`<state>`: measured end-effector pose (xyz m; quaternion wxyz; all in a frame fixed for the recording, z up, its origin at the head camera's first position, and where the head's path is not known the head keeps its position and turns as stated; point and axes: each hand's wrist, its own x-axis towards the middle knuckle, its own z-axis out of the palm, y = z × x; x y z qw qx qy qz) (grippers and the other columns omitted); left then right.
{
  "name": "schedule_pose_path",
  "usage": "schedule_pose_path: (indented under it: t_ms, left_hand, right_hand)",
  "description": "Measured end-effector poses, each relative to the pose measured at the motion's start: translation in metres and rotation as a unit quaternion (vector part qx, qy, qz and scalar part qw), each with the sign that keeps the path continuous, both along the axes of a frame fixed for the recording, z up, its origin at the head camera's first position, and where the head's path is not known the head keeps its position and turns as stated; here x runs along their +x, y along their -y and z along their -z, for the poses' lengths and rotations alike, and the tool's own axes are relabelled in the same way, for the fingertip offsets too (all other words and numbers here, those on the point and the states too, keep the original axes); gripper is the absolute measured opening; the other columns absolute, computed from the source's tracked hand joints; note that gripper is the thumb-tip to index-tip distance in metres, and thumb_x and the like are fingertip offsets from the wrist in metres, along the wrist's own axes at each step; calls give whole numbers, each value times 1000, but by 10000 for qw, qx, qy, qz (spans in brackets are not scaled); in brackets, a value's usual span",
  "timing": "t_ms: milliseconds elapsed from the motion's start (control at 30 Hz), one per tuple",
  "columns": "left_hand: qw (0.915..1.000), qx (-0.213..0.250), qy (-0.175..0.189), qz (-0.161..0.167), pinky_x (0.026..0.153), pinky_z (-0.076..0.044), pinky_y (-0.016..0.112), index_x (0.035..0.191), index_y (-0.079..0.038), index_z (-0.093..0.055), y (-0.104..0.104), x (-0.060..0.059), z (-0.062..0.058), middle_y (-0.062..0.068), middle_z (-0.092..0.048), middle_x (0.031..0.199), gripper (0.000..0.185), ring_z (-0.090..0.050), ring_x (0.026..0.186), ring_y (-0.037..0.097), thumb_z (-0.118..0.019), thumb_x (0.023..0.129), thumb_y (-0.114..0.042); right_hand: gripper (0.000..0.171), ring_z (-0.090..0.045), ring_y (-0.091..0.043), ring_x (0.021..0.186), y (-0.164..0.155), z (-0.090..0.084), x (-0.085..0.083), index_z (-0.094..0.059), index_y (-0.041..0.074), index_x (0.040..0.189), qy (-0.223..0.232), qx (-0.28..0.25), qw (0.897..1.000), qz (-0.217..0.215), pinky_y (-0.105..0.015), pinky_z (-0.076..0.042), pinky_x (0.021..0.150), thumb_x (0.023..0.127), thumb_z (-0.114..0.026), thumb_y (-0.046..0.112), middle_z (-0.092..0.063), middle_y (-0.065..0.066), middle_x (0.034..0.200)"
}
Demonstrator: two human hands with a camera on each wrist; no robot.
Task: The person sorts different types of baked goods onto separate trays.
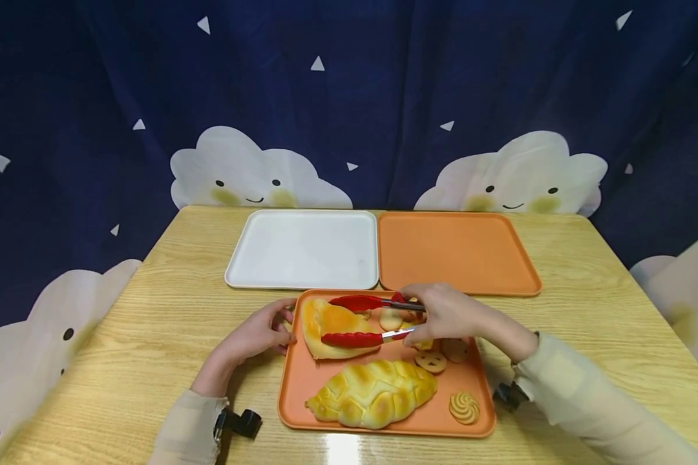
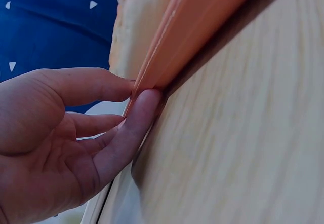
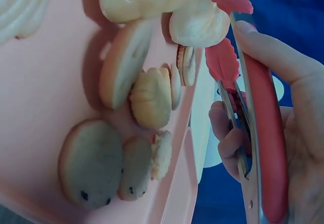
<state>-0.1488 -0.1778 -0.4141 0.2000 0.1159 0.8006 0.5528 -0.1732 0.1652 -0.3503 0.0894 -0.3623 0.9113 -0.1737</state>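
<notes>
- Two hands work at the near orange tray (image 1: 302,394) on the bench (image 1: 151,323).
- Our right hand (image 1: 444,314) curls around the hinge end of the red tongs (image 1: 360,320); thumb and fingers clamp the handles, as the right wrist view shows (image 3: 263,133).
- The tong arms stand apart, one on either side of the flat golden bread (image 1: 331,329), tips spread at the bread's far and near edges.
- Our left hand (image 1: 256,336) pinches the tray's left rim, thumb over the lip and a finger (image 2: 136,117) under it where rim meets bench.
- Also on that tray lie a braided loaf (image 1: 375,392), a swirl cookie (image 1: 464,407) and several small cookies (image 1: 432,360) just by the right hand.
- Beyond, a white tray (image 1: 305,248) and a second orange tray (image 1: 456,252) lie side by side, edges touching, both bare.
- Open bench runs to the left and right of all three trays.
</notes>
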Motion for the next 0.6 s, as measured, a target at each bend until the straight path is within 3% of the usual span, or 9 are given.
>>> schedule_pose_path:
  t_ms: [133,233,600]
  left_hand:
    - [10000,-1,-4,0,58,-57,36,138,4,-27,0,0,0,22,-43,105,69,-51,71,20,-58,76,5]
    - [10000,-8,9,-11,58,-57,36,139,3,-27,0,0,0,22,-43,106,70,-51,72,20,-59,76,5]
    - [10000,41,56,-42,58,-56,36,138,3,-28,0,0,0,21,-43,106,69,-50,73,20,-61,78,3]
  right_hand:
    - [74,-50,-11,69,-2,-3,-6,-51,4,121,185,-160,9996,110,-23,-43,57,65,-76,45,-62,-5,96]
    - [72,-48,-11,65,-2,-5,-12,-52,5,120,186,-280,9993,181,-22,-41,56,66,-77,44,-62,-4,93]
    - [73,-54,-15,72,0,-8,-35,-54,3,116,-281,-490,9969,553,-28,-47,65,63,-78,47,-64,-8,100]
